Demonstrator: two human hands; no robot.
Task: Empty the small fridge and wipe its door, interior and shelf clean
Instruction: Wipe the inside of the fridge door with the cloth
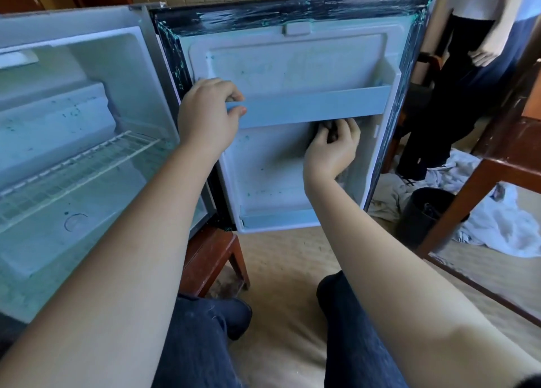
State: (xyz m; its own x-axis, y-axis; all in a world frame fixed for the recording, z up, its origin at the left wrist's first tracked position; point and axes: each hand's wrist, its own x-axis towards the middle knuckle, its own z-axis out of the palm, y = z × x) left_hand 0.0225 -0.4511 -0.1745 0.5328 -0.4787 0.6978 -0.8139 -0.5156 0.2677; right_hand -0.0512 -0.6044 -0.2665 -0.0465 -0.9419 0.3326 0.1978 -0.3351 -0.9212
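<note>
The small fridge (73,141) stands open on the left, its white interior bare except for a wire shelf (79,168). Its door (292,165) swings out to the right, its inner liner smudged with small green specks. My left hand (207,112) grips the left end of the door's rail (316,106), thumb in front, fingers behind. My right hand (333,147) holds a dark cloth (330,130) bunched in its fingers against the door liner just under the rail. Most of the cloth is hidden by the hand.
A wooden stand (213,259) holds the fridge up. A black bin (424,212) and crumpled white cloths (497,226) lie on the floor at right, by a wooden table leg (456,206). Another person (456,80) stands behind the door. My knees sit below.
</note>
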